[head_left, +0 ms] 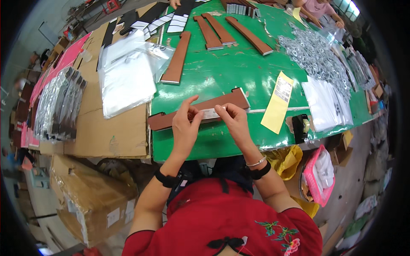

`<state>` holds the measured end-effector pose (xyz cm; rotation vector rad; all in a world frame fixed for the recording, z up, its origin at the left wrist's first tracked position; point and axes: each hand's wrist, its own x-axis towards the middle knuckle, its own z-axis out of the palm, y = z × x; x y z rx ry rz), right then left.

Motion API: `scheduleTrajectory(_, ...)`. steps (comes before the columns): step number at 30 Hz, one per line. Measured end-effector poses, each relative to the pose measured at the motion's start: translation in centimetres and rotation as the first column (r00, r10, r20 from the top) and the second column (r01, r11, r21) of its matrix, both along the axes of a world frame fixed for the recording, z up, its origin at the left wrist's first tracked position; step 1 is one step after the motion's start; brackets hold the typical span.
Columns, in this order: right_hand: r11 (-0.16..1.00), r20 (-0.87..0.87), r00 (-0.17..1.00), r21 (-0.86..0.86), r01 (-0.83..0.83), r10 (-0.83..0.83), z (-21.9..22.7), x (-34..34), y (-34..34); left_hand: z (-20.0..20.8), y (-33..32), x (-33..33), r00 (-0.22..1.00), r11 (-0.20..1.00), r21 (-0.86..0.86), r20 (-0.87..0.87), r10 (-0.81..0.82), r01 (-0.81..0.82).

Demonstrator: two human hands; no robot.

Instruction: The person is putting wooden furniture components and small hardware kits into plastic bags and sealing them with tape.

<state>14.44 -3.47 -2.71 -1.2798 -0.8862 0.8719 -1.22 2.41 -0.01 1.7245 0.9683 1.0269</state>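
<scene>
A long brown bar (213,104) lies slantwise on the green table in front of me, with a dark notched part at its left end and a pale right end. Over its middle is a small white label (209,114). My left hand (186,123) pinches the label's left end between thumb and finger. At the label's other end, my right hand (234,123) is closed in a pinch too. Whether the label touches the bar cannot be made out. To the right lies a yellow label sheet (277,104) with a printed white label near its top.
More brown bars (177,59) lie farther back. Clear plastic bags (128,81) cover cardboard at left, beside a stack of wrapped pieces (60,104). At right are a tape dispenser (300,128), white bags (326,104) and heaped metal hardware (318,53). A person (320,10) sits beyond.
</scene>
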Motion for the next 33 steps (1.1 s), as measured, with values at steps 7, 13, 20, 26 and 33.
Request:
scheduleTrajectory(7,0.972,0.675,0.710,0.047,0.230,-0.201,-0.4,-0.4,3.4,-2.1,2.6,0.1,0.989,0.993,0.080,-0.118,0.094,-0.085)
scheduleTrajectory(13,0.937,0.877,0.405,0.124,0.327,-0.257,-0.9,0.2,3.1,-2.6,2.4,1.2,0.890,0.954,0.289,-0.411,0.200,-0.081)
scheduleTrajectory(20,0.985,0.872,0.458,0.152,0.086,-0.174,1.4,3.1,5.0,-1.6,2.7,-1.3,0.893,0.952,0.270,-0.380,0.243,-0.144)
scheduleTrajectory(26,0.962,0.775,0.576,-0.261,-0.083,0.260,-0.1,3.0,8.2,-2.6,1.1,-1.0,0.914,0.799,0.575,-0.397,0.085,0.175)
scheduleTrajectory(33,0.956,0.947,0.318,0.045,-0.291,0.052,1.1,2.6,5.2,-3.1,1.2,-1.4,0.858,0.812,0.560,-0.487,0.162,0.165)
